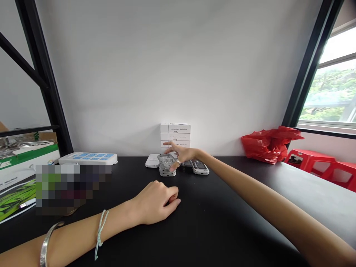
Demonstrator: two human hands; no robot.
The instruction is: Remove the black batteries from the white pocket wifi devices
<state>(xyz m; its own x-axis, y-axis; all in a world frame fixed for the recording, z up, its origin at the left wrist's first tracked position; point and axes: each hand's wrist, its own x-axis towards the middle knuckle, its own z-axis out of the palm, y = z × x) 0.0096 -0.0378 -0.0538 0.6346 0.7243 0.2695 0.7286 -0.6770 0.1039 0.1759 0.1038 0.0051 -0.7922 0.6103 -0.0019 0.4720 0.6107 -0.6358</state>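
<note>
My right hand (178, 154) reaches over a small stack of grey and white devices (167, 171), its thumb and fingers closed round the edges of the top device (167, 161). My left hand (158, 203) rests on the black table with its fingers curled in, nearer to me than the stack; nothing shows in it. Just left of the stack lie flat white pieces (152, 161). On its right is another device (200, 167) with a dark middle, and more dark parts are partly hidden by my right hand. White boxes (179, 129) are piled behind, against the wall.
A white case with blue compartments (93, 158) lies at the back left of the black table (217, 230). Beside it are a green and white box (30, 159) and a blurred-out area. A red plastic bag (264, 144) sits at the back right, near red stools (317, 161).
</note>
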